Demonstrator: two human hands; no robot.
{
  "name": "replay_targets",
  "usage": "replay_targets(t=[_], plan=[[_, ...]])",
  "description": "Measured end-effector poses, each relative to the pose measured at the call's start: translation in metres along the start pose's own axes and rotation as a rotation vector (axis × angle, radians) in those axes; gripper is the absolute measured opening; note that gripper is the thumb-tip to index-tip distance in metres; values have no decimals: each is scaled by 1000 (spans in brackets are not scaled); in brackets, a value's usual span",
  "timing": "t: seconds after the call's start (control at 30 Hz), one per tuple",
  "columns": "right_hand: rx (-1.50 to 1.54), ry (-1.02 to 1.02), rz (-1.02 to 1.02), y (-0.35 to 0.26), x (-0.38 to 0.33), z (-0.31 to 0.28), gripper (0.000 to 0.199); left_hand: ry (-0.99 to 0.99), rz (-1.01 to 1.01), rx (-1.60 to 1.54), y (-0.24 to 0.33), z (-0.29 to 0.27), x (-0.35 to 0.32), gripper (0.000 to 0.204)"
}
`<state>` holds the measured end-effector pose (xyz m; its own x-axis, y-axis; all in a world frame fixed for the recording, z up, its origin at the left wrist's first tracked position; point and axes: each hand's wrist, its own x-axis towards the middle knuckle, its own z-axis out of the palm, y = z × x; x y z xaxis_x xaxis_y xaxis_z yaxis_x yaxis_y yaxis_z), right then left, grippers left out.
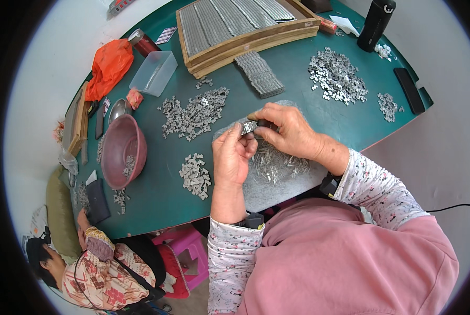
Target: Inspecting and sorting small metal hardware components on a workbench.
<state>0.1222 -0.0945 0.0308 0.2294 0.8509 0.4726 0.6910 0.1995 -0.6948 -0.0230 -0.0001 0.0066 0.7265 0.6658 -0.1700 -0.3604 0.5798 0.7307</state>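
Observation:
Both my hands meet over a grey cloth pad (266, 197) at the near side of the table. My left hand (232, 157) pinches a short silvery metal link piece (248, 127) between thumb and fingers. Close against it, my right hand (290, 128) is closed around a small dark thing, mostly hidden by the fingers. Thin silvery pins (277, 163) lie heaped on the pad under my hands. To the left are two piles of small metal links, a larger one (195, 113) and a nearer one (195, 177). Beyond my hands lies a woven-looking metal strip (260, 74).
A wooden tray (253, 44) of metal strips stands at the back. More metal pieces (337, 76) lie right, near a black phone (409, 90) and black bottle (376, 25). Left are a clear plastic box (154, 73) and pink bowl (106, 157). A co-worker (106, 262) sits lower left.

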Motion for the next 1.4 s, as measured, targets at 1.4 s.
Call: replay_targets(t=[1.4], plan=[[-950, 372, 656, 66, -137, -196, 13, 118, 185, 325, -10, 1, 8, 14]])
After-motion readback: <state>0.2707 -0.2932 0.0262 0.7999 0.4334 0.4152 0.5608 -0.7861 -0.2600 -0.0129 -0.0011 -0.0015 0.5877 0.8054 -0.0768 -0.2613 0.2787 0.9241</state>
